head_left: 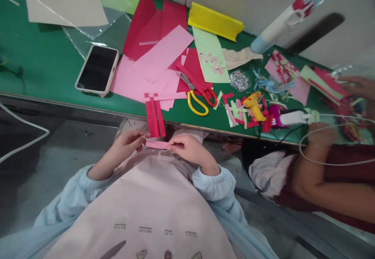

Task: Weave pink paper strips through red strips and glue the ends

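Observation:
A short pink paper strip (157, 145) is stretched between my two hands, just off the table's front edge. My left hand (132, 142) pinches its left end, and my right hand (182, 146) pinches its right end. Right above the strip, several red paper strips (154, 115) hang side by side over the table edge, their tops crossed by a thin pink strip (171, 96). Scissors (193, 91) with yellow and red handles lie open on pink paper sheets (131, 79) beyond my hands.
On the green table (38, 56) are a phone (98, 69), red card (143, 24), a yellow holder (215, 20), a bottle (275, 26), a yellow glue gun (255, 104) and paper scraps (234, 112). Another person's arm (310, 165) rests at the right.

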Demonstrator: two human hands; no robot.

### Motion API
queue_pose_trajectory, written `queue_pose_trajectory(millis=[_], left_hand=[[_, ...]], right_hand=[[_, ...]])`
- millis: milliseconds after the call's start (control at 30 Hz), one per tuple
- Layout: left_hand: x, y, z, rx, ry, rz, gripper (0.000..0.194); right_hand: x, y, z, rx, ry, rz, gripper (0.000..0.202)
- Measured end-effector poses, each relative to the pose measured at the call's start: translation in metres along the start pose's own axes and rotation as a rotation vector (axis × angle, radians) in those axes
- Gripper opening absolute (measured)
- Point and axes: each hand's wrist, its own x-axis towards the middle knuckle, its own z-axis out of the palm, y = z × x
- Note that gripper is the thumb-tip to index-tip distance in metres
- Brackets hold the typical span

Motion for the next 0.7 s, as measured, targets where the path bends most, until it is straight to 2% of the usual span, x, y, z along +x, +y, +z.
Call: queue_pose_trajectory(millis=[133, 433, 567, 700], left_hand=[[0.002, 0.004, 0.004, 0.036, -0.019, -0.011, 0.037], [0.010, 0.006, 0.002, -0.133, -0.048, 0.006, 0.038], [0.013, 0.007, 0.002, -0.175, -0.063, -0.033, 0.040], [0.016, 0.010, 0.003, -0.154, -0.025, -0.099, 0.037]], right_hand=[[0.000, -0.004, -0.003, -0.064, 0.000, -0.023, 0.010], [0.000, -0.009, -0.008, -0.154, -0.005, -0.048, 0.010], [-0.001, -0.014, -0.009, -0.180, -0.039, -0.078, 0.012], [-0.002, -0.021, -0.012, -0.200, -0.074, -0.090, 0.014]])
